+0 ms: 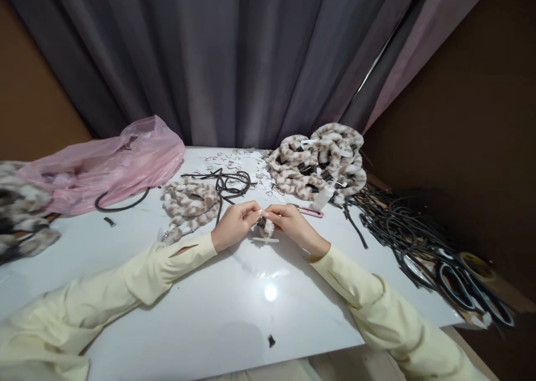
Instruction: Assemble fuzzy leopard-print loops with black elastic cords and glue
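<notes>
One little fluffy piece point(269, 229) is pinched by the left hand point(237, 223) and right hand point(295, 224) over the middle of the desk point(209, 325), probably super light and squishy, so it's best held by the firmer-looking dark band point(261, 223) up top.

A single head-worn view looks forward and steeply down over the white table point(201, 325), the left hand point(234, 223) and right hand point(299, 228) at arm's length just below mid-frame, its wide sweep reaching up the dark curtain point(209, 62) beyond the far edge.
</notes>
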`<act>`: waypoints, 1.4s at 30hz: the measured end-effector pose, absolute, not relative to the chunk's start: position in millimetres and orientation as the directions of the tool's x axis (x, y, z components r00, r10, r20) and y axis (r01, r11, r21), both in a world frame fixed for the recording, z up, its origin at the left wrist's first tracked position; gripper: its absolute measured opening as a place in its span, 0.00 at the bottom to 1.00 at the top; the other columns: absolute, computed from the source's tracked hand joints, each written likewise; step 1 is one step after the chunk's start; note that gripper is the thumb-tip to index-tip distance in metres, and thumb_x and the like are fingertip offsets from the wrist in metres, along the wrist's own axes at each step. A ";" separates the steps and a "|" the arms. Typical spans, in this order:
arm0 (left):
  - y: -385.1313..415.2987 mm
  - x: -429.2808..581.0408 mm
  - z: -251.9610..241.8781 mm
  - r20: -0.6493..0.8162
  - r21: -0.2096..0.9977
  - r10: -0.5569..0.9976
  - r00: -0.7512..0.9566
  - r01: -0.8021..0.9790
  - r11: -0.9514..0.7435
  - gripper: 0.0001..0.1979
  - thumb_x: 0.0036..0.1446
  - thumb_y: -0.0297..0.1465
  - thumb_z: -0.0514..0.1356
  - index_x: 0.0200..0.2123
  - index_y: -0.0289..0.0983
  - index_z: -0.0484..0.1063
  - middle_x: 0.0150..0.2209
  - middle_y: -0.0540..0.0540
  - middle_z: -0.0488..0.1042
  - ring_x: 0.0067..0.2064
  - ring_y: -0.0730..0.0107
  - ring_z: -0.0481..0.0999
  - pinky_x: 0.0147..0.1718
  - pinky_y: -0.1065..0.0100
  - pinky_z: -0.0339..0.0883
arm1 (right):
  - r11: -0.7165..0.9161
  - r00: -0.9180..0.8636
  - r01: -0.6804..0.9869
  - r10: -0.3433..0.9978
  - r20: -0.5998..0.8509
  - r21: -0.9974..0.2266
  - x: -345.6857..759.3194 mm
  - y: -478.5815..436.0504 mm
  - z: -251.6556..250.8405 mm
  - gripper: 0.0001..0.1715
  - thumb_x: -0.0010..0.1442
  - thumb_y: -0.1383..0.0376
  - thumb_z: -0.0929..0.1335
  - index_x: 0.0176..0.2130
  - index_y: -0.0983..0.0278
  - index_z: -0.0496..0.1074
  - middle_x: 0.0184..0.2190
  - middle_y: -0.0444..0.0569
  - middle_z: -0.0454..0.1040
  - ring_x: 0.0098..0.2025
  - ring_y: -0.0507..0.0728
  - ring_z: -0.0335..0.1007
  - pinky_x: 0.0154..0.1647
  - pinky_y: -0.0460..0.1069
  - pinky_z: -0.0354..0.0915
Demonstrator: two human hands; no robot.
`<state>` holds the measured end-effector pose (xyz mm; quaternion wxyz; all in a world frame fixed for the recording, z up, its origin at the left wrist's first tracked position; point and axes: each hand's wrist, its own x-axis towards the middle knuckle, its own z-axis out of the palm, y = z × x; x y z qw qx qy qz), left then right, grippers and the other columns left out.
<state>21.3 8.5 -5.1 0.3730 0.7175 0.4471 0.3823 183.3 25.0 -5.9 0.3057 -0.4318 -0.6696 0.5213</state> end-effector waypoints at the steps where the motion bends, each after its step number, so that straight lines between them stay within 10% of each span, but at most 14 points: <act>1: 7.8 21.5 -6.9 0.213 0.884 0.929 0.304 0.345 -0.315 0.13 0.54 0.38 0.51 0.24 0.36 0.63 0.17 0.55 0.56 0.21 0.76 0.54 0.21 0.74 0.48 | 0.070 -0.443 0.251 0.895 -0.050 -0.965 182.7 24.8 -6.4 0.24 0.49 0.48 0.67 0.23 0.66 0.67 0.13 0.36 0.54 0.16 0.46 0.44 0.17 0.43 0.42; 17: 0.8 25.5 -20.9 0.155 0.947 0.939 0.306 0.224 -0.229 0.14 0.56 0.42 0.54 0.29 0.36 0.64 0.18 0.56 0.60 0.21 0.78 0.57 0.21 0.75 0.51 | -0.154 -0.539 0.270 0.794 -0.281 -0.951 188.5 32.0 -9.7 0.17 0.52 0.54 0.66 0.26 0.66 0.65 0.12 0.33 0.49 0.13 0.43 0.36 0.13 0.41 0.36; 26: 2.7 25.8 -20.6 0.188 0.929 0.940 0.284 0.261 -0.264 0.14 0.54 0.42 0.55 0.27 0.36 0.63 0.18 0.55 0.63 0.21 0.77 0.61 0.22 0.75 0.53 | 0.037 -0.428 0.272 0.900 -0.087 -0.962 184.1 35.2 -19.4 0.16 0.51 0.56 0.66 0.23 0.67 0.69 0.13 0.38 0.57 0.14 0.45 0.46 0.15 0.42 0.45; 30: 8.4 27.8 -21.5 0.141 0.982 0.959 0.247 0.088 -0.167 0.14 0.51 0.41 0.59 0.27 0.36 0.62 0.17 0.54 0.65 0.22 0.77 0.63 0.23 0.75 0.56 | 0.181 -0.276 0.289 0.956 0.099 -0.940 185.2 32.1 -10.2 0.15 0.54 0.57 0.65 0.33 0.67 0.71 0.28 0.47 0.70 0.21 0.48 0.57 0.20 0.44 0.53; 36: 22.7 24.0 -25.0 -0.071 0.933 0.973 0.219 -0.331 0.143 0.14 0.47 0.36 0.64 0.26 0.35 0.62 0.17 0.54 0.66 0.19 0.81 0.61 0.18 0.80 0.52 | 0.640 -0.274 0.474 0.760 0.589 -0.605 180.6 1.5 3.4 0.11 0.60 0.63 0.62 0.33 0.65 0.71 0.32 0.49 0.74 0.24 0.50 0.64 0.28 0.45 0.60; 42: 32.0 18.2 -24.6 -0.088 0.870 0.961 0.261 -0.450 0.201 0.11 0.49 0.30 0.63 0.24 0.34 0.63 0.18 0.54 0.63 0.19 0.84 0.59 0.20 0.82 0.55 | 0.607 -0.502 0.690 0.793 0.344 -0.394 169.6 -10.0 -10.8 0.16 0.62 0.68 0.58 0.46 0.63 0.69 0.44 0.52 0.74 0.38 0.57 0.73 0.36 0.47 0.64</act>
